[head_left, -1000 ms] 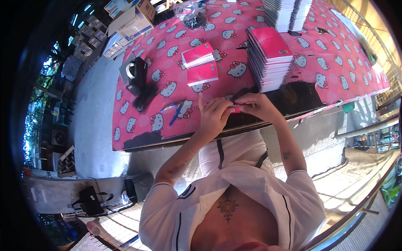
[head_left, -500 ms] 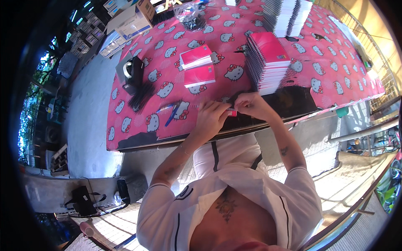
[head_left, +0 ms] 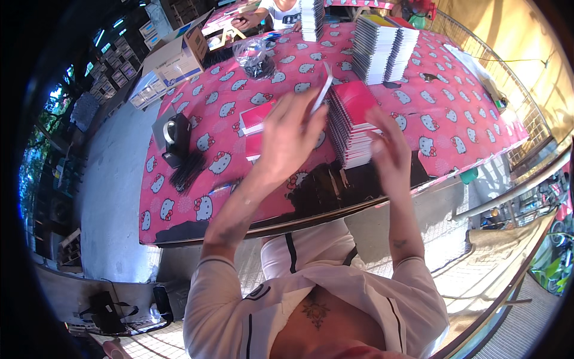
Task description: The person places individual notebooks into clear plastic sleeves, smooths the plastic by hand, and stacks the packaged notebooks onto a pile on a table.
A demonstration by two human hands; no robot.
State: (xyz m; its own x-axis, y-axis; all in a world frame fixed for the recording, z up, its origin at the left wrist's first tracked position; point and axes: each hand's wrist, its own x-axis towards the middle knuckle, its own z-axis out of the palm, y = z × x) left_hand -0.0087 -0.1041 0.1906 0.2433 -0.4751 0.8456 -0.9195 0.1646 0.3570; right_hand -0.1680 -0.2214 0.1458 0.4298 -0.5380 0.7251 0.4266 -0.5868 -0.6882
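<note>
My left hand is raised over the table, closed on a thin notebook that is tilted up and seen nearly edge-on. Just to its right stands a stack of pink spiral notebooks, coils facing left. My right hand, smeared by motion, is at the stack's right side with its fingers apart; whether it touches the pages I cannot tell. Two pink pads, an upper one and a lower one, lie partly hidden behind my left hand. Black wire pieces lie beside a black desktop device.
Taller notebook stacks stand at the back right, another at the far edge. A clear plastic bag holds black pieces. An open carton is at the back left. Across the table, another person's hand shows.
My left hand has risen from the near table edge toward the stack with a notebook. My right hand has moved to the stack's right side. The view has tilted up, showing another person.
</note>
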